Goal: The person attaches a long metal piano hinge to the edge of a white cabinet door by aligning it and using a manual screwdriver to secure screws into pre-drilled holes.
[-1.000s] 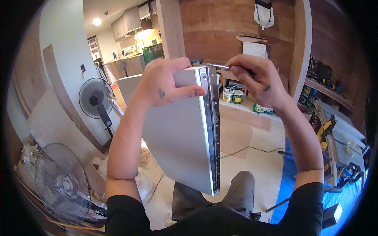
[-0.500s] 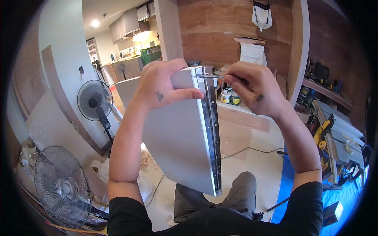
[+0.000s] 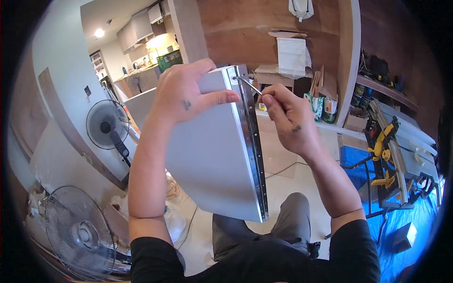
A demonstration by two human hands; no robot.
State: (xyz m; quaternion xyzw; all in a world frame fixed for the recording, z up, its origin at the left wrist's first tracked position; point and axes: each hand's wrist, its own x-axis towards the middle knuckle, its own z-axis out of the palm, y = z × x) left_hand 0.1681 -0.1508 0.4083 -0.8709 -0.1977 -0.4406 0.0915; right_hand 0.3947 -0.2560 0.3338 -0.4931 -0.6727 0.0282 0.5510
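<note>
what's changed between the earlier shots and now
The right hand has dropped relative to the pale panel; the thin metal rod, nearly level before, now slants up toward the panel's top corner. The view shifted too. Nothing was let go: the left hand keeps gripping the panel.

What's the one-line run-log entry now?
left hand: gripping white panel near top | right hand: holding slim metal rod | rod tip: by upper end of piano hinge

Pale grey panel [image 3: 207, 146], dark strip [image 3: 256, 151] with pale dots, silvery rod [image 3: 251, 87], blue sheet [image 3: 388, 231]
</note>
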